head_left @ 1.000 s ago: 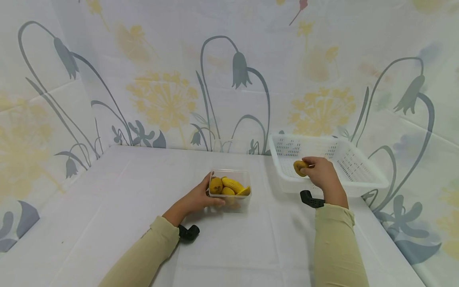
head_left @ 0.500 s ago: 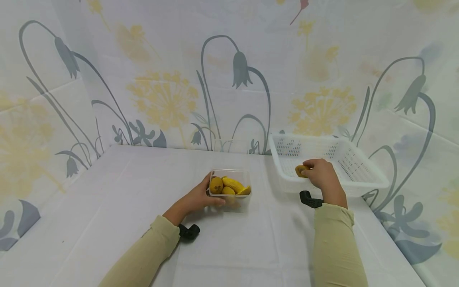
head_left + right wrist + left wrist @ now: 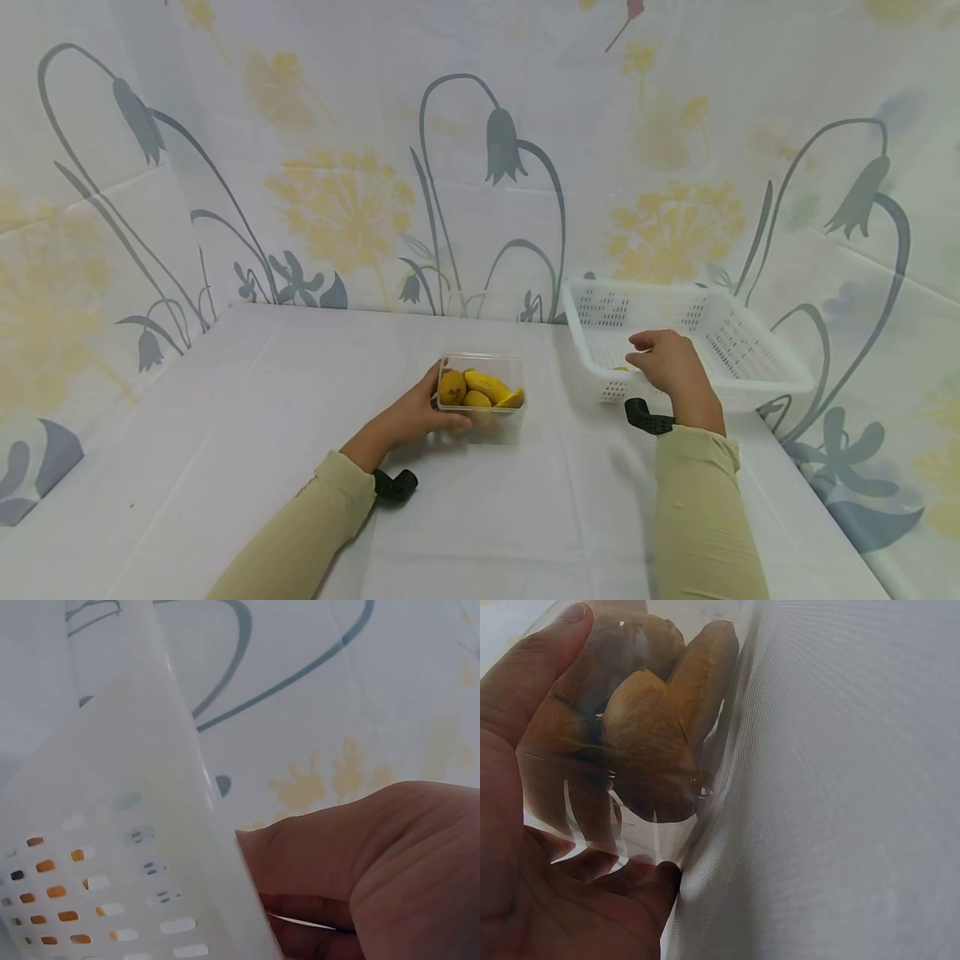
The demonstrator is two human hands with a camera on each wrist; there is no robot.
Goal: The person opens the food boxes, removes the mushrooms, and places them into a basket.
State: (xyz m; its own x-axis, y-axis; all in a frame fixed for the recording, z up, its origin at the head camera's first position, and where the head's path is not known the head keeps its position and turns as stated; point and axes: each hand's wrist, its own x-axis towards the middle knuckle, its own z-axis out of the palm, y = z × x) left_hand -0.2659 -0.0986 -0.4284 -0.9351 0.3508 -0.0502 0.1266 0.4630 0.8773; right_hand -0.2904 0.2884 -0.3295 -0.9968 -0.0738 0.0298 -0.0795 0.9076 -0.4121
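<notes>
Tabletop (image 3: 225, 433): white cloth, floral backdrop.
Left hand (image 3: 408, 414): clasps box (image 3: 483, 392) mid-tabletop.
Right hand (image 3: 667, 362): inside basket (image 3: 750, 367), right edge; fruit (image 3: 621, 367) underneath, grip unclear.

- White-clothed tabletop (image 3: 225, 433) (creased, floral backdrop behind).
- Clear tub (image 3: 483, 417) of yellow fruit, mid-table.
- White slotted basket (image 3: 750, 375) at far right edge, near back corner.
</notes>
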